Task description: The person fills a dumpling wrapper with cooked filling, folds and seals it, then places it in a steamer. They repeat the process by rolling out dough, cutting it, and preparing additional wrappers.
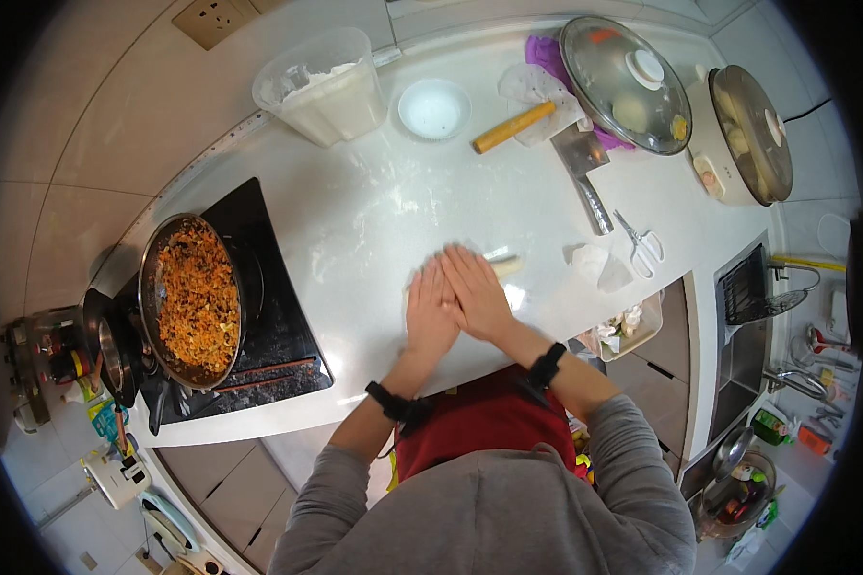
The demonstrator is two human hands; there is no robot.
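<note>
My left hand (430, 305) and my right hand (476, 293) lie flat side by side, partly overlapping, near the front of the white countertop (374, 237). Under them is a pale roll of dough (507, 267); its end sticks out to the right of my right hand, and the rest is hidden beneath the palms. White flour is smeared on the counter beyond the hands. Farther back lie a wooden rolling pin (513, 128) and a cleaver (585, 180). A white bowl (434, 109) stands beside a clear plastic tub of flour (323, 93).
On the left, a pan of chopped orange filling (198, 302) stands on a black cooktop (288, 359). At right are white-handled scissors (643, 248), crumpled paper (598, 267), a glass-lidded pan (622, 86) and an electric steamer (744, 136). A scrap bin (640, 334) sits below the counter edge.
</note>
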